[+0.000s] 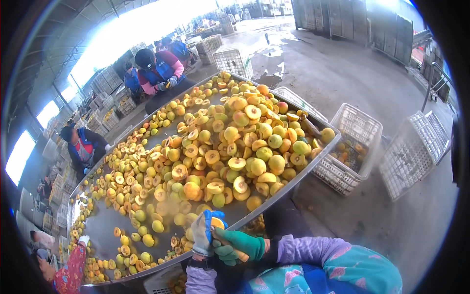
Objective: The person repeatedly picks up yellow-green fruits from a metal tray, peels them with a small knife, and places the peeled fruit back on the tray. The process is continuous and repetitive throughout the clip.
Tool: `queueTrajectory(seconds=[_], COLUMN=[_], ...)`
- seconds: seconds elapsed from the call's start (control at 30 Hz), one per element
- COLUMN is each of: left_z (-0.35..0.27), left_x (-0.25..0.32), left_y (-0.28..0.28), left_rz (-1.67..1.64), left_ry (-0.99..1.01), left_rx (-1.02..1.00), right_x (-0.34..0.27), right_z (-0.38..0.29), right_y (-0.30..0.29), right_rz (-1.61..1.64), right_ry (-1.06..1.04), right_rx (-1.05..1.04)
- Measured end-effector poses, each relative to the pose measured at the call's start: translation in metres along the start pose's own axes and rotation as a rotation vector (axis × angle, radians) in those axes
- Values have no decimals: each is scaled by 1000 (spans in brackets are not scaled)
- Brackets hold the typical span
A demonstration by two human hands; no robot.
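Close to the near edge of the metal table, my left hand, in a grey and blue glove, holds a cut yellow peach half. Pressed up beside it is my right hand in a green glove, closed around a hand tool with a wooden handle. The tool's working end meets the fruit and is mostly hidden by the gloves. Just beyond both hands, a large heap of whole and halved peaches covers much of the metal sorting table.
A raised metal rim borders the table. To the right stand a plastic crate holding some fruit and a tilted crate. Co-workers sit or stand along the far and left sides; a person's white-gloved hand reaches in at lower left.
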State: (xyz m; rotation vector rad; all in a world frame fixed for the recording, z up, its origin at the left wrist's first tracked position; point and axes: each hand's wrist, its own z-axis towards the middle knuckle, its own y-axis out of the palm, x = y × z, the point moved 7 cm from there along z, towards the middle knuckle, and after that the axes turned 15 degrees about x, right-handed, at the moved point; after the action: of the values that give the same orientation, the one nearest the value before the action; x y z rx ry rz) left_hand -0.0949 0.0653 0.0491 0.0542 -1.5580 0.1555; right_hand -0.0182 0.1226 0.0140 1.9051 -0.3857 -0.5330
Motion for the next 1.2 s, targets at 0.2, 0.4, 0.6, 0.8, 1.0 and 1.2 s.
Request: queueTrajectory(seconds=[0.2,0.4,0.6,0.8,1.0,1.2], left_z=[-4,-32,-93,-33,46,-7], left_x=[-15,-48,-35,-54,-123,-58], left_y=[1,-24,-161,-326,-369,-229], left_rz=[-155,-635,-2,1418,1867,-60], left_ry=[-60,-343,-9,-163,-266,-275], left_rx=[-27,176,321,580,-8,154], right_x=[3,20,33,39,18,-11], right_z=[-14,-13,-32,-21,-6,12], right_y=[4,14,-12,-109,-63,-1], right_rz=[-113,189,-35,-454,-843,-1126], right_ry=[-17,228,296,325,-29,-626], right_rx=[40,-164,-166,564,518,397])
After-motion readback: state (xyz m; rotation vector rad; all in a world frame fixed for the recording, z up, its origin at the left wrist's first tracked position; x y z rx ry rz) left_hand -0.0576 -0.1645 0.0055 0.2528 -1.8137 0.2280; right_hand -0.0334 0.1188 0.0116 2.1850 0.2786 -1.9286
